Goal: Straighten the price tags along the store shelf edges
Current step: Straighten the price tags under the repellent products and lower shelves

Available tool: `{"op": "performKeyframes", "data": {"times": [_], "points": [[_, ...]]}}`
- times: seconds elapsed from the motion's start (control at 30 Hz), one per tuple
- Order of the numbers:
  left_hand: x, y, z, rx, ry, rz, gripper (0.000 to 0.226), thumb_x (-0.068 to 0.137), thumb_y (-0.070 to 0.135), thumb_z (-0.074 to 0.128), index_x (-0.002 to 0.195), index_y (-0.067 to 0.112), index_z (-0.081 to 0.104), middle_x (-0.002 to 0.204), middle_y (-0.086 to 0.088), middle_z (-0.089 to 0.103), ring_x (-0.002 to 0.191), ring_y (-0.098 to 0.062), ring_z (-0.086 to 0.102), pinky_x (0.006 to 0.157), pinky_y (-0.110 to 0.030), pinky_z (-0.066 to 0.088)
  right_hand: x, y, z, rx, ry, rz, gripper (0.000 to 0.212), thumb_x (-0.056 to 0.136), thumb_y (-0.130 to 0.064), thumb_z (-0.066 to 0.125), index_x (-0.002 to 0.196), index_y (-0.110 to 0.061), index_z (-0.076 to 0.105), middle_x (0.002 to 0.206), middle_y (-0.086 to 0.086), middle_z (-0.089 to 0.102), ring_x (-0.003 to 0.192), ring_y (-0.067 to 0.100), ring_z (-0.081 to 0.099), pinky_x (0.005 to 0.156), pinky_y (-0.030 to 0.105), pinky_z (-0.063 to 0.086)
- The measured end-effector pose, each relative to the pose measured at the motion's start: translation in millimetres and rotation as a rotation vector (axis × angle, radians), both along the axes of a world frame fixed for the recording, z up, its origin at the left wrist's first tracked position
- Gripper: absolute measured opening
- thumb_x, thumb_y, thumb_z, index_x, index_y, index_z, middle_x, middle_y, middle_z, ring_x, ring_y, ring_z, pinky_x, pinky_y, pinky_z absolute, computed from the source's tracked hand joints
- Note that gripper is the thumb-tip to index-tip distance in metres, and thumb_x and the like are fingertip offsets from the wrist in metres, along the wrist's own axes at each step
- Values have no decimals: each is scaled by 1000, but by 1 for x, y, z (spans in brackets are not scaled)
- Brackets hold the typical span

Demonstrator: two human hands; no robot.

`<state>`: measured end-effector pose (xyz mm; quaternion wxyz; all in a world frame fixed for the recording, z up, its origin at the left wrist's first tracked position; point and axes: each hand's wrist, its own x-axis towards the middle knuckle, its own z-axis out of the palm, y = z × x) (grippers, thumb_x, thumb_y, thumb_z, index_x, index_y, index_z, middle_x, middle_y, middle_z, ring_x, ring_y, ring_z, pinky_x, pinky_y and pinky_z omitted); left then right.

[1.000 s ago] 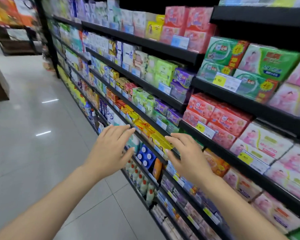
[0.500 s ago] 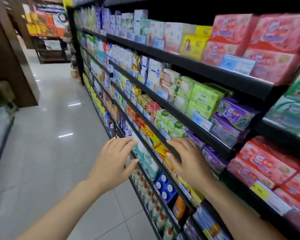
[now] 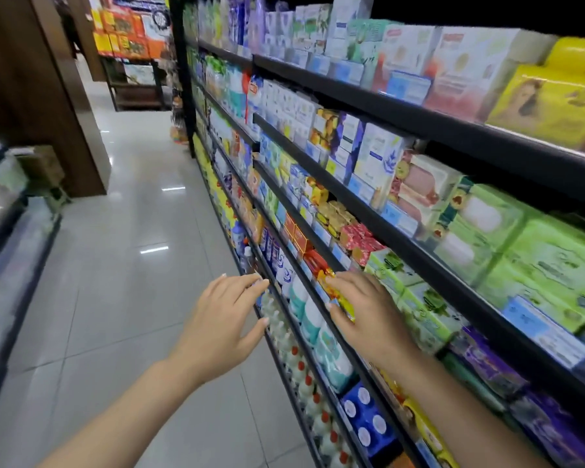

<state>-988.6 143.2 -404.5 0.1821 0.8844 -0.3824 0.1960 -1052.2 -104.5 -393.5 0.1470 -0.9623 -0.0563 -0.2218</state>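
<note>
Far left of the frame: a blurred low cabinet [image 3: 11,211], and behind it a brown wooden pillar [image 3: 38,89] rising from the pale tiled floor [image 3: 122,265]. Upper left, in the distance: a display of orange and yellow boxes [image 3: 125,32]. Lower centre: the left hand [image 3: 227,320], fingers straight and spread, holding nothing, its fingertips [image 3: 262,282] at the black shelf edge [image 3: 284,312], above a row of white bottles [image 3: 304,376] with red caps; whether they touch the edge cannot be told. Just right of it: the right hand [image 3: 368,315], fingers likewise extended and grasping nothing, laid against the edge of the next shelf up, over yellow and orange packets [image 3: 338,295]. The price tags [image 3: 399,221], small pale blue and white labels, run along the shelf fronts from the upper centre down to the right edge of the frame. Right half: green boxes [image 3: 534,265] on the middle shelf, purple packs [image 3: 493,363] below them, a yellow box [image 3: 554,103] on the top shelf.
</note>
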Motion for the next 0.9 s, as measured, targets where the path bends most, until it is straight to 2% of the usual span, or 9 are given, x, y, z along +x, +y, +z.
{"op": "performKeyframes", "data": {"times": [0.47,0.6,0.77,0.9], "points": [[219,110,0,49,23,-77,52,85,43,48,126,13,57,122,-4,59,110,-22,54,106,-38,27,201,113,5,-43,-8,-93,35,88,-27,61,122,-16,59,119,-2,58,117,17,47,98,31,39],[268,119,-3,25,33,-92,53,84,43,48,127,13,56,123,-4,58,112,-21,53,106,-38,27,244,121,5,-54,23,-111,36,88,-27,62,122,-15,59,115,-1,60,116,18,48,98,34,40],[339,116,-4,40,20,-92,53,84,42,47,125,11,58,122,-6,60,110,-24,56,106,-39,28,308,111,1,-32,34,-141,36,89,-26,59,124,-16,58,119,-3,58,114,16,48,97,29,37],[397,101,3,61,14,-110,51,85,42,48,126,13,57,123,-4,59,112,-24,56,107,-37,27,367,95,-7,13,33,-148,35,90,-26,58,122,-15,58,119,-3,57,114,17,48,97,32,41]]}}
